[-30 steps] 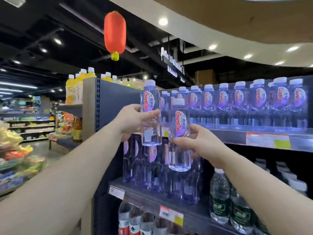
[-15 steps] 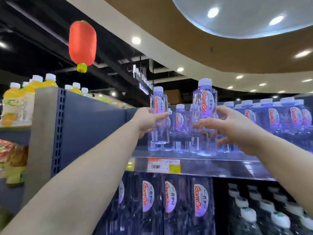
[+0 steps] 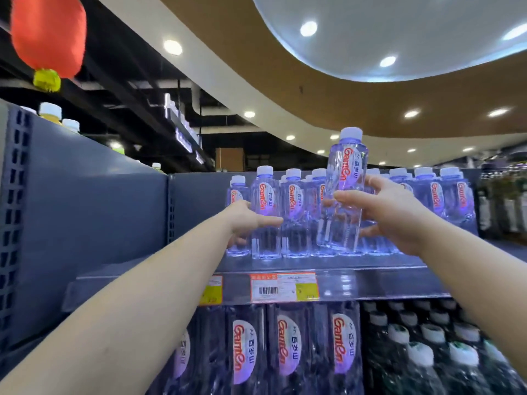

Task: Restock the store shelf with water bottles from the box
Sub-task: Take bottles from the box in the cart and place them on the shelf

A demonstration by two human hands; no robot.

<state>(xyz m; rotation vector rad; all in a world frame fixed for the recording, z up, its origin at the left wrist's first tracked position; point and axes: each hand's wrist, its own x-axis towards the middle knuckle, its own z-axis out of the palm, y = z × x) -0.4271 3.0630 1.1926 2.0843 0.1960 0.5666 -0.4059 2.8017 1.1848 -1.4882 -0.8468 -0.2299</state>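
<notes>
Left hand (image 3: 245,220) now setting its bottle (image 3: 263,212) on shelf (image 3: 370,283) (gripped), right hand (image 3: 390,212) lifting another (image 3: 343,192)

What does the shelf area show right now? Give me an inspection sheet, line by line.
Surface: top shelf, grey, bare strip along its front edge; price tags on the rail.
Job's things: raised bottle, upright, above the front row; placed bottle standing at the row's left end; row of bottles behind. Box: nothing seen.
Clutter: nothing seen.
Grippers: right hand grips the raised bottle at mid-body; left hand has its fingers round the placed bottle.
Cables: nothing seen.
Surroundings: larger water bottles and dark white-capped bottles on the shelf below; red lantern overhead; grey side panel.
</notes>
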